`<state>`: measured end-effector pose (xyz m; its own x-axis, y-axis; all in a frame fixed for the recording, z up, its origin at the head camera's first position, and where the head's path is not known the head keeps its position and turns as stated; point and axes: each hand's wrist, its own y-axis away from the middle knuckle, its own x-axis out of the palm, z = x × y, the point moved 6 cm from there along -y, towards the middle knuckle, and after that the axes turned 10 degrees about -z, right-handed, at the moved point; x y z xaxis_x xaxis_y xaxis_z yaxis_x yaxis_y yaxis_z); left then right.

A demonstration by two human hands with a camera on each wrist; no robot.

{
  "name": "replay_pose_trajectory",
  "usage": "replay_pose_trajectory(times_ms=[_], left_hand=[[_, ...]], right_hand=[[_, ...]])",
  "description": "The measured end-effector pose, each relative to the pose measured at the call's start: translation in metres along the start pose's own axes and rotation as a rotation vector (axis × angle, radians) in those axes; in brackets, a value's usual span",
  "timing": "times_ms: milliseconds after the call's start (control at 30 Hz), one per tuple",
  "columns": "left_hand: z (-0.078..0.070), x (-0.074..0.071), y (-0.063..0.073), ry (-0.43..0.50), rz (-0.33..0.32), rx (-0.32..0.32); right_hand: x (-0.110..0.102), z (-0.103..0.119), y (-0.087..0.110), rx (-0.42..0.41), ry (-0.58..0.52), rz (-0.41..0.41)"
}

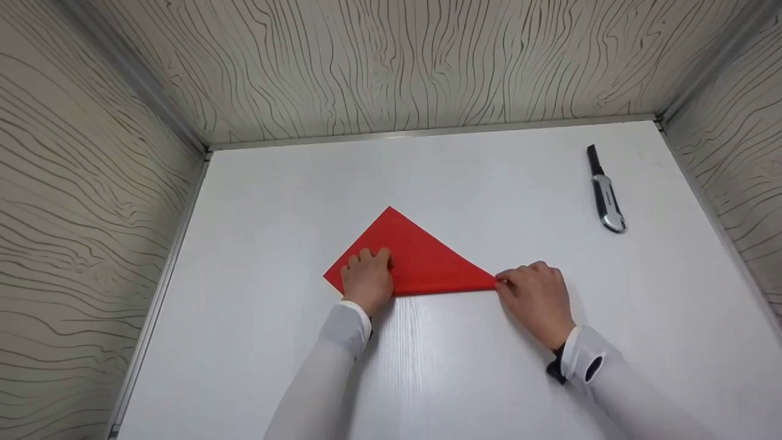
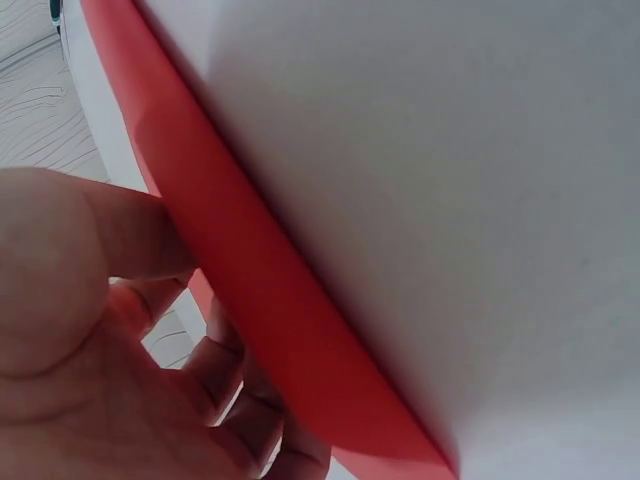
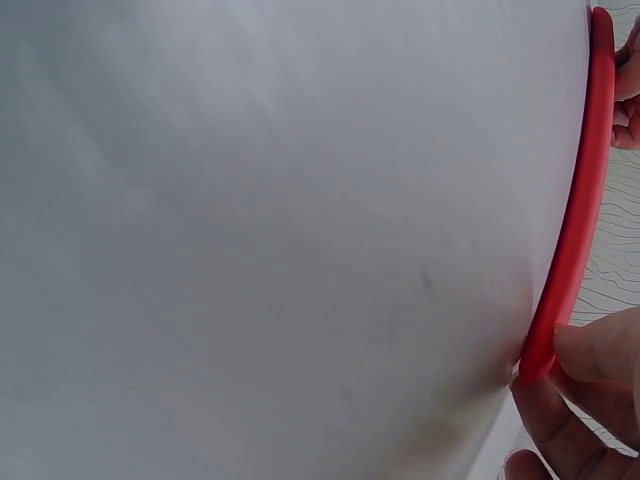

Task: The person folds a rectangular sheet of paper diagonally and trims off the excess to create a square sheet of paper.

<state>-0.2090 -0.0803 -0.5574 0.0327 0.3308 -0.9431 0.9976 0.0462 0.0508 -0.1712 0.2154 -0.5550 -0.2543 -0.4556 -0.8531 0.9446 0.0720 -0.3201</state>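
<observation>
A red sheet of paper [image 1: 406,253] lies on the white table, its near side folded along a rounded edge [image 2: 240,240]. My left hand [image 1: 368,280] is on the left part of the paper with bent fingers, holding it close to the fold. In the left wrist view the thumb and fingers [image 2: 140,240] meet the far side of the rolled edge, which partly hides the fingertips. At the sharp right corner, my right hand [image 1: 537,299] pinches the paper between thumb and fingers. The right wrist view shows this thumb [image 3: 600,345] on the red edge.
A utility knife [image 1: 606,192] with a grey and black handle lies on the table [image 1: 275,201] at the back right. Wood-patterned panels [image 1: 391,67] stand behind and on both sides, with metal strips along the table's edges.
</observation>
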Motion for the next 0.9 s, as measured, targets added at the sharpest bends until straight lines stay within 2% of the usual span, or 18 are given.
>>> replay_pose_trajectory(times_ms=[100, 367, 600, 900], left_hand=[[0.0012, 0.0012, -0.0005, 0.003, 0.006, -0.003], [0.0024, 0.0051, -0.0033, 0.016, 0.037, -0.005], [0.0008, 0.004, -0.0027, 0.009, 0.015, 0.011], [-0.0012, 0.0077, -0.0045, -0.048, -0.014, 0.02]], right_hand=[[-0.0001, -0.0001, 0.0003, -0.009, 0.002, 0.003], [0.0012, 0.0012, 0.002, -0.113, 0.056, -0.002], [0.0017, 0.0007, 0.0009, -0.1, 0.052, 0.01], [0.002, 0.0019, -0.0009, -0.093, 0.048, 0.025]])
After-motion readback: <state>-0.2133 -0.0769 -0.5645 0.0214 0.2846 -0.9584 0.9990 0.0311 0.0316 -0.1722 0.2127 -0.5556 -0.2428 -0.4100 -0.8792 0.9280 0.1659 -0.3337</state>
